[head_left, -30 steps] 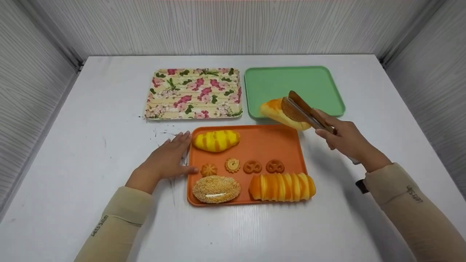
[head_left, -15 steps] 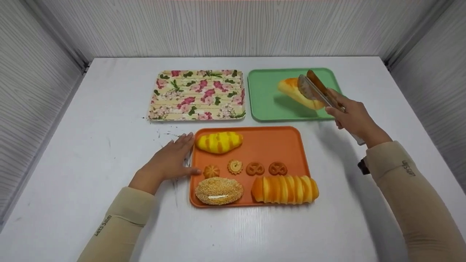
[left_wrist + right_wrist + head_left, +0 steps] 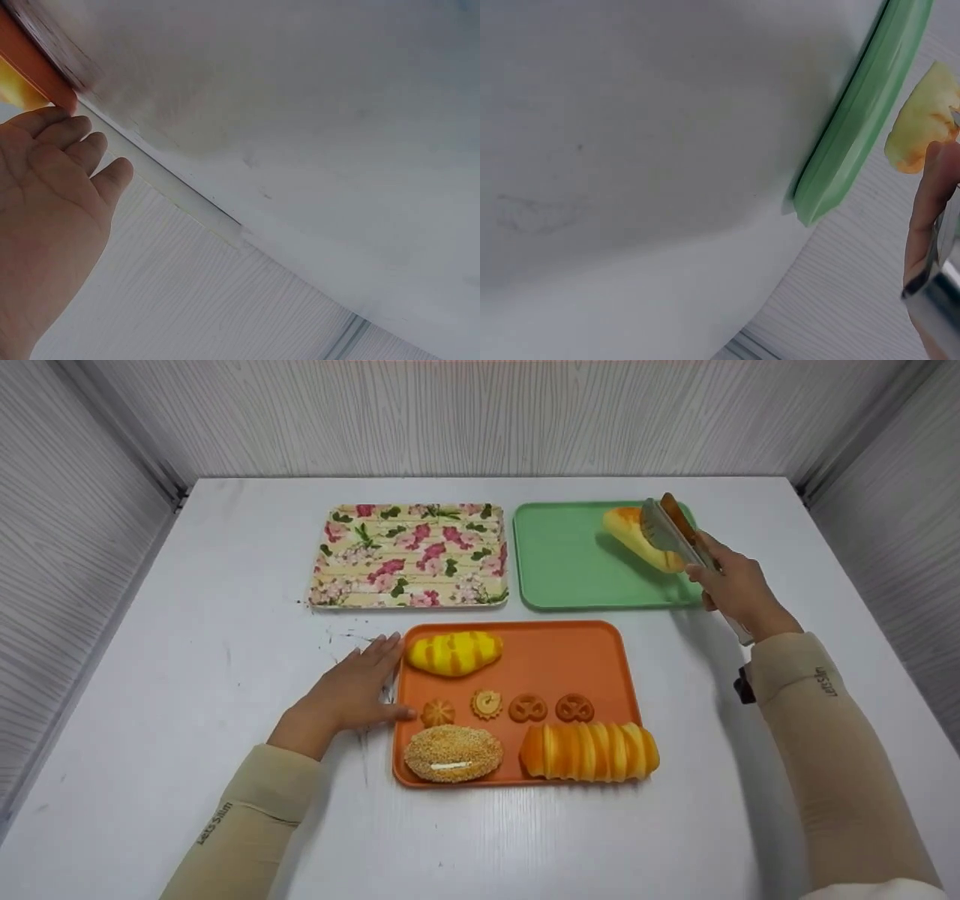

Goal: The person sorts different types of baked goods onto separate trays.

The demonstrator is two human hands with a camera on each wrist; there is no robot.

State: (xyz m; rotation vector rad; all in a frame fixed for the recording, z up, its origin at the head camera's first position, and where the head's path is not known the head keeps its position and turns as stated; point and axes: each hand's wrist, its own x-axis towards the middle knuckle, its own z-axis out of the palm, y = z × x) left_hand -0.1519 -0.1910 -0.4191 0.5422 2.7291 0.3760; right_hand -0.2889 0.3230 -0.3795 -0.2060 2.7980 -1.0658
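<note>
In the head view my right hand (image 3: 739, 585) grips a pair of tongs (image 3: 675, 534) with metal and brown sides. A long golden bread roll (image 3: 636, 537) is clamped between the tongs' ends, held above the right part of the green tray (image 3: 551, 577). The right wrist view shows the roll (image 3: 924, 124) raised over the tray's edge (image 3: 855, 124). My left hand (image 3: 341, 694) lies with fingers extended along the left edge of the orange tray (image 3: 555, 649), thumb over its rim. In the left wrist view that hand's fingertips (image 3: 52, 120) touch the tray's corner.
On the orange tray sit a yellow striped bread (image 3: 454, 653), a sesame-coated bun (image 3: 454, 751), a ridged spiral bread (image 3: 590, 751) and several small biscuits, including a pretzel-shaped one (image 3: 574, 707). A floral tray (image 3: 409, 556) stands left of the green one. Patterned walls (image 3: 480, 416) border the table.
My right hand has carried the tongs and bread roll away from the orange tray's far right corner, rightward and farther back over the green tray. The left hand stays at the orange tray.
</note>
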